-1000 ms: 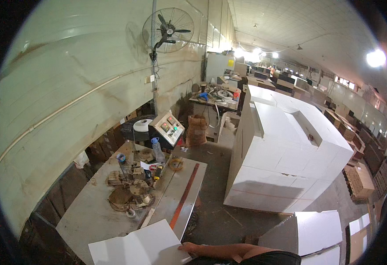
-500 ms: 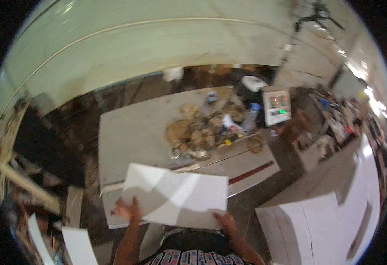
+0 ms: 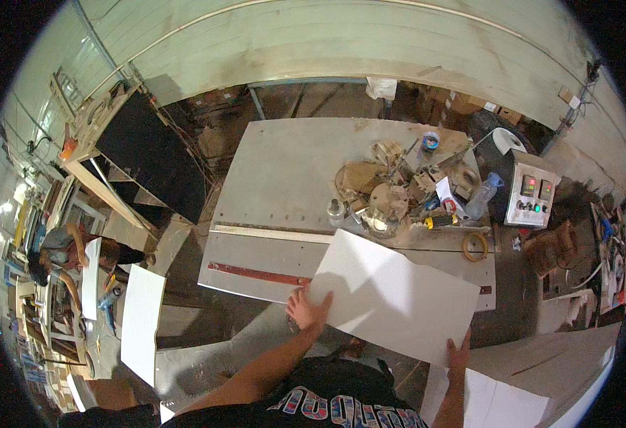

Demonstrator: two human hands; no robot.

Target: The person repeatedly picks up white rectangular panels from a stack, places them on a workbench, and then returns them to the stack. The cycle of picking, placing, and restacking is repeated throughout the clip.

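I hold a white rectangular board [image 3: 399, 289] at a slant over the front right part of the grey machine table [image 3: 284, 167]. My left hand [image 3: 309, 308] grips its left edge, thumb lying on the top face and fingers partly beneath. At the lower right corner, my right hand [image 3: 458, 351] is closed on the board's edge. The board covers part of the slot and the dark red strip [image 3: 259, 274] set into the table.
Behind the board sit a dusty motor assembly [image 3: 388, 200], a yellow-black tool [image 3: 440, 221], a tape roll [image 3: 475, 246] and a plastic bottle [image 3: 484, 196]. A control box [image 3: 532, 189] stands right. White panels [image 3: 502, 399] lie lower right. Left, another person [image 3: 63, 250] bends near a white panel [image 3: 142, 321].
The board has moved rightward along the table's front, uncovering the red strip's left part. Both hands have travelled with it. My view has turned left, bringing the other person in.
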